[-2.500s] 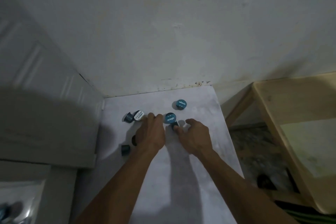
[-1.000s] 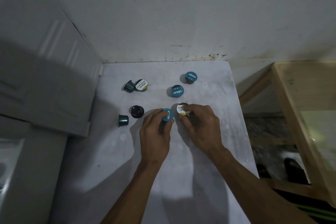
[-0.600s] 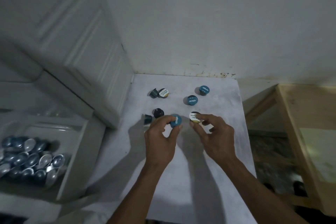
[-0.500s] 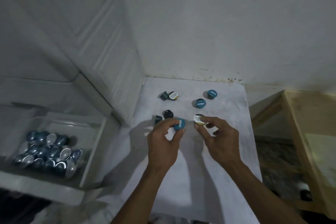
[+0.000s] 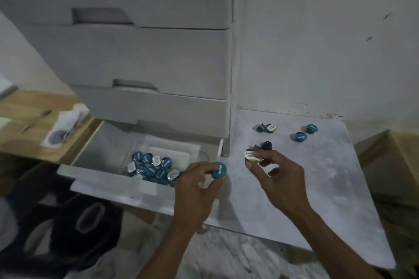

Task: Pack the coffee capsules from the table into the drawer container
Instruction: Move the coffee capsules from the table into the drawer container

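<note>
The left hand (image 5: 197,184) pinches a small round teal-lidded coffee capsule (image 5: 219,170) between thumb and fingertips, its grip clamped on the capsule's sides just at the corner of the open white plastic drawer container (image 5: 106,154). The right hand (image 5: 275,175) holds a second capsule, a white-and-gold-lidded one (image 5: 251,156), the same way above the pale marbled counter (image 5: 328,188).

These capsules look light and rigid enough at the rim, though the foil lids are probably thin and easy to dent — so the sides or flange seem the safer place to take hold, as both hands do. Their smooth shells may slip if pinched loosely.

Inside the drawer a heap of teal and white capsules (image 5: 152,169) fills a clear inner tray, leaving open room toward the left and back. The drawer's front wall stands between the left hand and the heap, so the capsule likely needs to clear that edge before release. The closed white drawers (image 5: 147,61) above overhang the rear, limiting height there.

On the counter remain a pair of tipped capsules (image 5: 266,128) near the back, two teal-lidded capsules (image 5: 306,132) to the right, and a dark capsule (image 5: 267,145) just beyond the right hand — all well apart from the counter's front edge.
</note>
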